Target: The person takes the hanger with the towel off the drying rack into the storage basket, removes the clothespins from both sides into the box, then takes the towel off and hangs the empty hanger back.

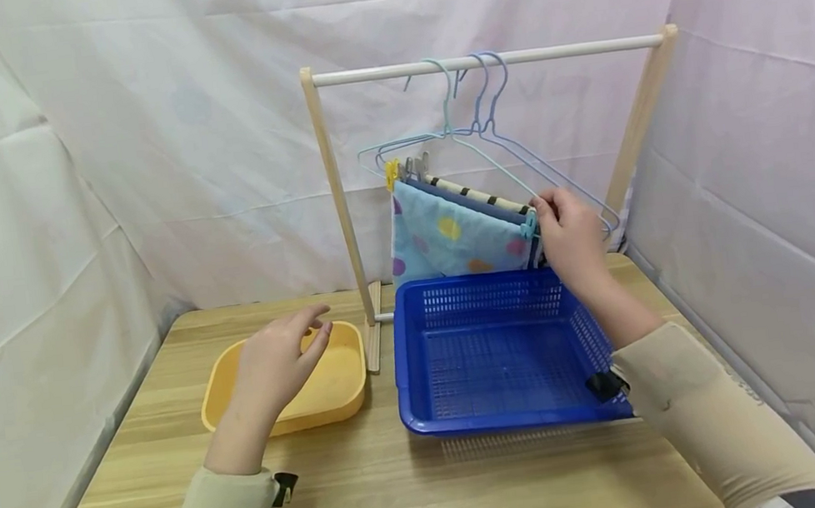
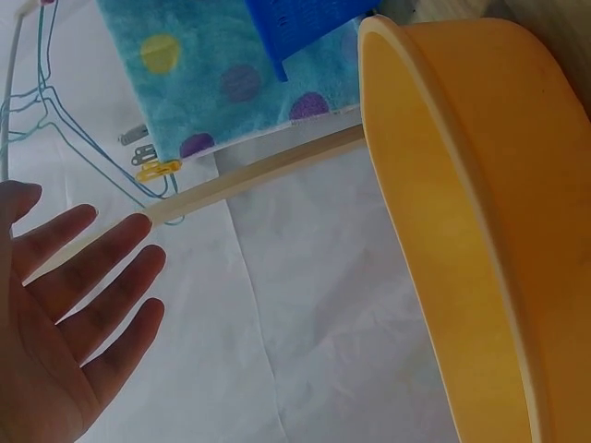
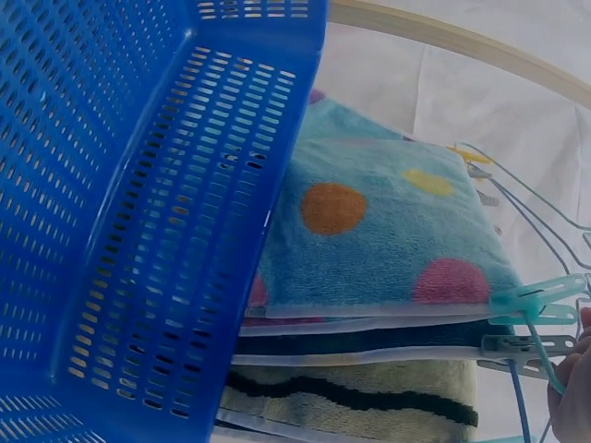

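Note:
A light blue polka-dot towel [image 1: 466, 235] hangs from a mint-green wire hanger [image 1: 491, 162]. A yellow clothespin [image 1: 391, 174] clips its left end and a teal clothespin [image 3: 540, 293] its right end. Behind it hang a dark blue towel [image 3: 369, 343] and a beige towel with black markings [image 3: 360, 397], with grey clothespins [image 3: 526, 346]. At the lower right corner of the mint-green hanger, my right hand [image 1: 571, 231] pinches the wire beside the teal clothespin. My left hand [image 1: 280, 365] is over the yellow basin [image 1: 351, 390], fingers spread and holding nothing.
Hangers hook over the white rod [image 1: 580, 49] of a wooden rack, whose left post [image 1: 340, 194] stands between basin and towels. A blue perforated basket [image 1: 517, 422] sits in front of the towels on the wood-grain table [image 1: 374, 492]. White cloth [image 1: 215, 158] surrounds the table.

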Demonstrator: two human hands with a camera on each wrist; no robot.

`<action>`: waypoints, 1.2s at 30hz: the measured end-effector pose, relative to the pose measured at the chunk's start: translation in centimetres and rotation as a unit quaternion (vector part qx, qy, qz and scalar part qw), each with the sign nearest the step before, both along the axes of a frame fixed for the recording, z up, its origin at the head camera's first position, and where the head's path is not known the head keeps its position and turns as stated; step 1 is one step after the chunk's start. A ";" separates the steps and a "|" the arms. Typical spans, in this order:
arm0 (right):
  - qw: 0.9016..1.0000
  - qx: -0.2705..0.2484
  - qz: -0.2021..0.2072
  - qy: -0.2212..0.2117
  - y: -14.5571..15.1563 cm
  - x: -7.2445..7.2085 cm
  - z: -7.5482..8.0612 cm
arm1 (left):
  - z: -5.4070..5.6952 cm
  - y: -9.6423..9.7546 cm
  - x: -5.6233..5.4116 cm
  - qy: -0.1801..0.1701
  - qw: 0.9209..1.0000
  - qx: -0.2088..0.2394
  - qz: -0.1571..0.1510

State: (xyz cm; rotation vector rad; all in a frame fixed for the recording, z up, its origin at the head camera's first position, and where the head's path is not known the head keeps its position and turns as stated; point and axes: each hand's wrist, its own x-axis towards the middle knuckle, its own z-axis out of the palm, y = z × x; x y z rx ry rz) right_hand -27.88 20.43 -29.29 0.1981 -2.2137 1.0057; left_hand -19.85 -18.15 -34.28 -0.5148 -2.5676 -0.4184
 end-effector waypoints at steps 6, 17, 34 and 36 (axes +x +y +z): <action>0.999 0.005 -0.007 0.031 -0.3 0.0 -0.2 | 0.0 -0.1 0.0 0.003 1.000 0.000 0.001; 0.997 -0.010 0.001 0.082 -0.7 -0.3 -0.5 | 0.1 0.0 0.3 0.007 1.000 0.002 0.002; 0.988 -0.048 0.030 0.144 -0.5 -0.2 0.2 | 0.4 0.1 0.4 0.009 1.000 0.010 0.001; 0.986 -0.055 0.027 0.155 -0.3 -0.1 0.4 | 0.5 0.2 0.4 0.009 1.000 0.012 0.003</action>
